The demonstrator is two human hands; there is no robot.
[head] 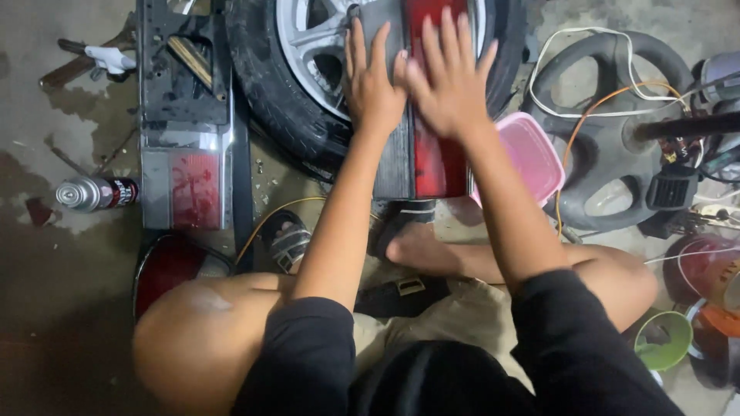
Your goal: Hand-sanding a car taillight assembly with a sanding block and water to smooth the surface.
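**Both palms flat on a tail-light panel**

At the bottom of the frame sit the person's bent knees and dark sleeves, a bare foot (416, 250) between them at centre. Above it, the forearms rise to the upper centre, where the left hand (371, 88) and right hand (449, 81) lie side by side, fingers spread and released, pressing flat on a red and grey tail-light panel (420, 158) without gripping it. The panel leans on a tyre with a silver wheel (297, 46) at the top centre. A pink tub (532, 154) sits just right of the panel. At left lie a second light assembly (185, 166) and a spray can (96, 192); a steering wheel (609, 131) lies upper right.
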